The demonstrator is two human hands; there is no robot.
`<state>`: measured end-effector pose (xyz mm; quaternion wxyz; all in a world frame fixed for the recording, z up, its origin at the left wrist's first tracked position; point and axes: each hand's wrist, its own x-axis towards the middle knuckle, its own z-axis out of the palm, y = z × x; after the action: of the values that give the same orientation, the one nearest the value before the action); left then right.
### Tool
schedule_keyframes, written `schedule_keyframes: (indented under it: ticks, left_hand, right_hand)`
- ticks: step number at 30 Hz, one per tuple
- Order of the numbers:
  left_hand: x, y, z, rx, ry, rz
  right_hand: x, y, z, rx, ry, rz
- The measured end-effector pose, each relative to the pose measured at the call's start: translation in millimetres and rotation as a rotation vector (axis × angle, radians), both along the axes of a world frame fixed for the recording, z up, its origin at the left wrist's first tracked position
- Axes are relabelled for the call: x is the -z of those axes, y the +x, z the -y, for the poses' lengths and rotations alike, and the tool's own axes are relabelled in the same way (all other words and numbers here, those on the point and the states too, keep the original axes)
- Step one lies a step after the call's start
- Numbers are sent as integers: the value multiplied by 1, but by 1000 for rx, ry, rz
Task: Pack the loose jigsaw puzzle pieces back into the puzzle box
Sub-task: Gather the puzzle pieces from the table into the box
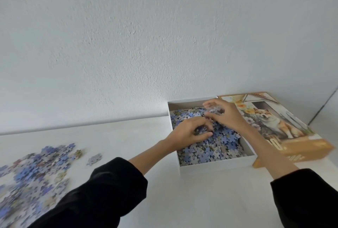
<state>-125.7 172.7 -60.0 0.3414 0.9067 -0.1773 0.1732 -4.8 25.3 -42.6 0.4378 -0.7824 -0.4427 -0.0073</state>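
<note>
An open white puzzle box [215, 164] stands at the back right of the white table, heaped with blue and grey puzzle pieces [217, 145]. Both of my hands are over the heap inside the box. My left hand [188, 131] rests on the pieces with its fingers curled into them. My right hand [222, 113] hovers near the box's far wall, fingers pinching a few pieces. A large spread of loose pieces [34, 171] lies on the table at the left, with a small separate clump [94, 159] beside it.
The box lid [285, 132], printed with a dog and flowers, lies to the right of the box, tilted against its edge. A white wall runs close behind the table. Bare tabletop [201, 200] lies between the pile and the box.
</note>
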Motion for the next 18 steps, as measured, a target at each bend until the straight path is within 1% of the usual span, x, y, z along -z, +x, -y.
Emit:
schedule_keyframes:
  ticks: [4, 7, 11, 14, 16, 18]
  left_hand:
    - [3, -3, -1, 4, 105, 68]
    - [9, -7, 2, -4, 225, 94]
    - [15, -10, 3, -10, 403, 17]
    - [13, -12, -4, 12, 478, -49]
    - [13, -13, -10, 27, 543, -89]
    - [12, -15, -14, 45, 593, -144]
  right_hand:
    - [10, 0, -6, 49, 85, 22]
    - [21, 6, -8, 65, 1, 81]
    - [26, 14, -7, 71, -180, 90]
    - [21, 14, -4, 80, -169, 82]
    - [16, 10, -1, 17, -184, 64]
    - [16, 8, 0, -54, -254, 73]
